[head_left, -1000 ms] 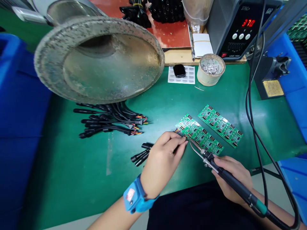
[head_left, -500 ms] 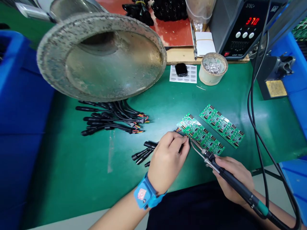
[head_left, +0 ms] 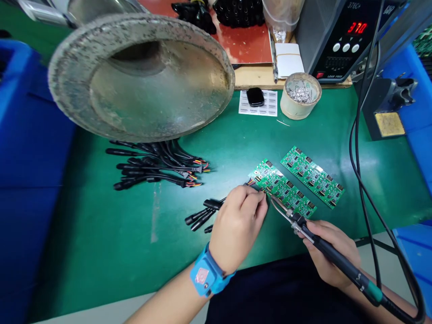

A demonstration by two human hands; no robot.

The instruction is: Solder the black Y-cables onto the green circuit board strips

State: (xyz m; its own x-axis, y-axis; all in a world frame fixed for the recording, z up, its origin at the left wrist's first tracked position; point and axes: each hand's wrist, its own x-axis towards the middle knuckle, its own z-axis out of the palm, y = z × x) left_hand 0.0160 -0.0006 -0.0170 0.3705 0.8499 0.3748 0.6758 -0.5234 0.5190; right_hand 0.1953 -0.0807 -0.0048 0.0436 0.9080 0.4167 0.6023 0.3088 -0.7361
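My right hand (head_left: 332, 254) is wrapped round a black soldering iron (head_left: 332, 256) with a thin metal feed tube along it. The iron's tip is at the lower left edge of a green circuit board (head_left: 286, 189). My left hand (head_left: 238, 220), with a blue wrist strap (head_left: 209, 274), pinches at that same edge. Its fingertips hide most of what they grip, seemingly a cable's wire end. Black cables (head_left: 200, 218) stick out from behind that hand, and coloured wires (head_left: 250, 182) meet the board's left end. A second circuit board (head_left: 312, 177) lies to the right.
A wide metal fume hood (head_left: 141, 81) overhangs the bench's left side, above a bundle of black cables (head_left: 155, 166). At the back stand a tape-roll cup of solder bits (head_left: 300, 96) and a soldering station (head_left: 337, 45). An iron holder (head_left: 384, 108) and hanging cords (head_left: 356, 153) are at right.
The soldering iron and my right hand have shifted slightly right and down, the tip drawing back a little. My left hand stays almost where it was.
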